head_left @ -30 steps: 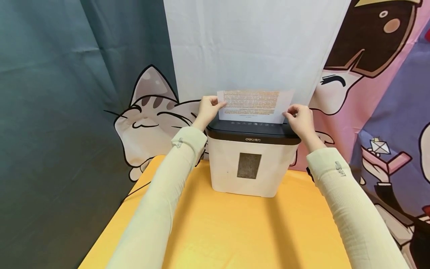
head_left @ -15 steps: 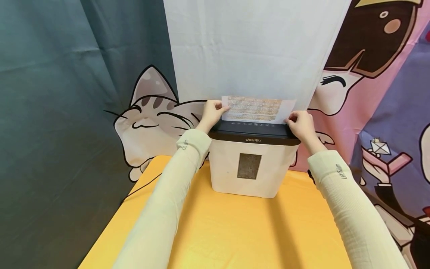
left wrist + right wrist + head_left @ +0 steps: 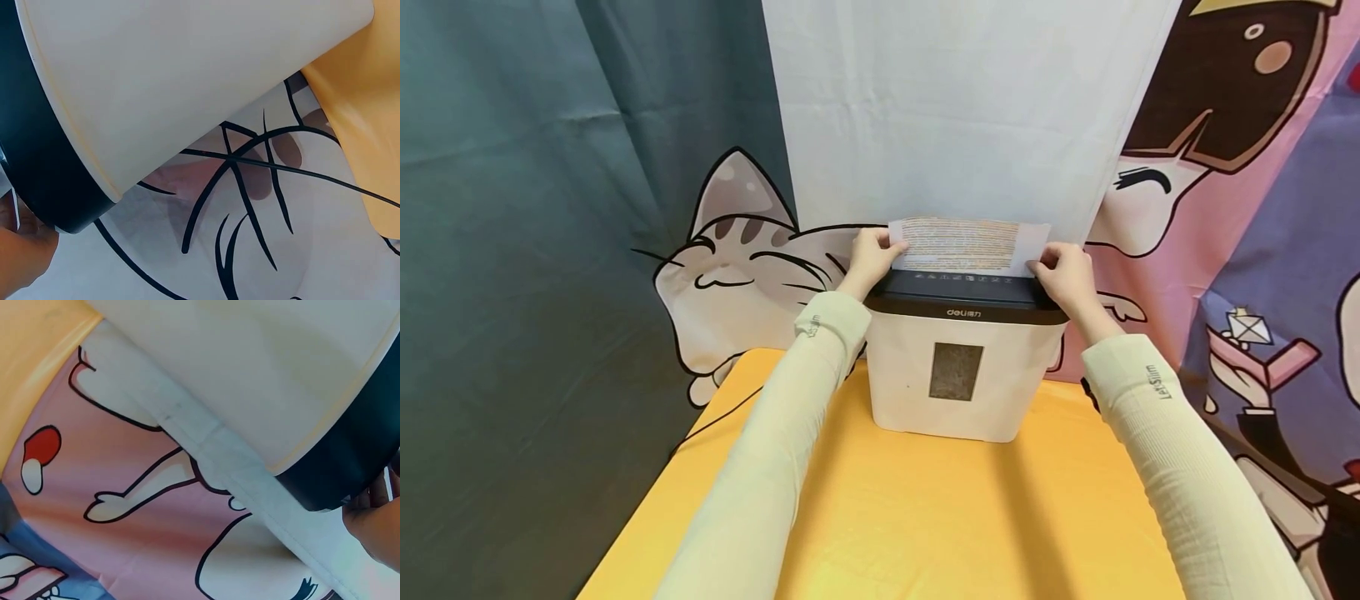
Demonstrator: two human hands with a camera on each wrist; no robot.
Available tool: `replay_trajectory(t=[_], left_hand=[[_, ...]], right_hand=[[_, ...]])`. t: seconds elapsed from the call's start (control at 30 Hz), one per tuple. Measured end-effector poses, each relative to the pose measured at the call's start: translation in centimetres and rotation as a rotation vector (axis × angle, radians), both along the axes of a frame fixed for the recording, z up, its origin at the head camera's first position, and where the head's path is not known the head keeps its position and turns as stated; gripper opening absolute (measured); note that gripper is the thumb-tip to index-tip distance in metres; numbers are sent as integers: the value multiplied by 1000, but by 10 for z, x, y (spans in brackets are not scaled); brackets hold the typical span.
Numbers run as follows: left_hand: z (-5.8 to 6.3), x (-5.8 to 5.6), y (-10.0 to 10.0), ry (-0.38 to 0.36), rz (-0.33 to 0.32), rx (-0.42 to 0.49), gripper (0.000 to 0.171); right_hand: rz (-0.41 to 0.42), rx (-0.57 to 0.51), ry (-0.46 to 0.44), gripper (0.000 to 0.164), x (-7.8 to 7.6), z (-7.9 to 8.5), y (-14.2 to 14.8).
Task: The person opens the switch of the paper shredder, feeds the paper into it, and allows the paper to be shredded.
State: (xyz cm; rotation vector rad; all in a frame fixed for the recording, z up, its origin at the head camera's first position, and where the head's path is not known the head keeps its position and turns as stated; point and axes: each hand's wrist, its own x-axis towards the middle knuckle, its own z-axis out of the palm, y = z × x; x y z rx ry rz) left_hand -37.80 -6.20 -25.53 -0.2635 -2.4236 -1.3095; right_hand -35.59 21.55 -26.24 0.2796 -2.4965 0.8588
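A printed sheet of paper (image 3: 962, 244) stands upright at the dark top of a white paper shredder (image 3: 902, 367), its lower edge down at the top where the slot lies. My left hand (image 3: 870, 258) pinches the sheet's left edge between thumb and fingers. At the right edge, low down near the shredder lid, my right hand (image 3: 1067, 271) pinches the paper. Both wrist views show the hands only partly: the left hand (image 3: 28, 256) beside the dark rim at lower left, the right hand (image 3: 375, 519) beside it at the right.
The shredder stands on a yellow-covered table (image 3: 917, 517) near its back edge. A thin black cable (image 3: 718, 421) runs over the table's left side. Behind hang a white cloth (image 3: 970, 100), a dark green curtain (image 3: 512, 250) and printed cartoon fabric (image 3: 1225, 208).
The sheet has sunk lower toward the shredder, and its bottom lines of text are no longer visible. Both hands have come down a little with it, still pinching its edges.
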Motion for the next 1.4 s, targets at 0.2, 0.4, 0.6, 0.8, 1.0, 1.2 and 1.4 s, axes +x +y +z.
replay_trajectory(t=[0.2, 0.4, 0.6, 0.8, 1.0, 1.2, 1.4], left_hand=[[-2, -1, 0, 31, 4, -40, 42], [-2, -2, 3, 25, 14, -55, 17], [-4, -3, 5, 8, 5, -83, 17], [-8, -5, 4, 23, -8, -111, 15], [-9, -5, 0, 34, -29, -88, 15], [-9, -4, -5, 27, -44, -60, 16], [-11, -2, -12, 39, -49, -18, 16]], right_hand=[[11, -42, 45, 15, -1, -1, -7], [51, -77, 60, 15, -1, 0, -12], [80, -79, 45, 13, 0, 1, -13], [88, -66, 33, 14, 0, -2, -13], [74, -31, 15, 16, -1, -6, -12], [71, -33, 3, 16, 1, -7, -10], [62, -34, 5, 16, 2, -9, -5]])
